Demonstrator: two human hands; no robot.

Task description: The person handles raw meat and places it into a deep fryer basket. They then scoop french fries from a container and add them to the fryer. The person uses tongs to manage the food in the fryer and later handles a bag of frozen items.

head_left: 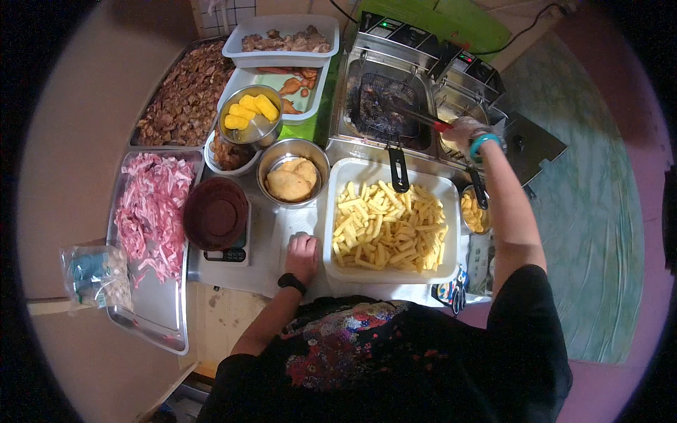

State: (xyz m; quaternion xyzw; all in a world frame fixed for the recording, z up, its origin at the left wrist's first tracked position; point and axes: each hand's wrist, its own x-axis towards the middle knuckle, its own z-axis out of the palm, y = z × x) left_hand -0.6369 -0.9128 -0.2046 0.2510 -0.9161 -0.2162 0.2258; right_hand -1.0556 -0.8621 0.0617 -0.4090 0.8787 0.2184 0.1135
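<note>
My right hand (pixel 464 132), in a clear plastic glove, grips a pair of tongs (pixel 423 116) with a red part near the fingers. The tongs reach into the black wire basket (pixel 389 100) of the left fryer tank, where dark pieces of food lie; their tips are hard to make out. My left hand (pixel 302 256) rests with curled fingers on the white counter covering, and I see nothing in it. Just right of it stands a white plastic tub (pixel 338 272) of crinkle-cut fries (pixel 391 227). The basket's black handle (pixel 399 172) overhangs the tub.
A second fryer tank (pixel 460 108) sits right of the first, beside a metal lid (pixel 534 145). Leftward are steel bowls (pixel 293 180), a brown bowl (pixel 216 214) on a scale (pixel 230 256), and trays of raw sliced meat (pixel 153 211) and browned meat (pixel 185 95). Scissors (pixel 457 296) lie near the front edge.
</note>
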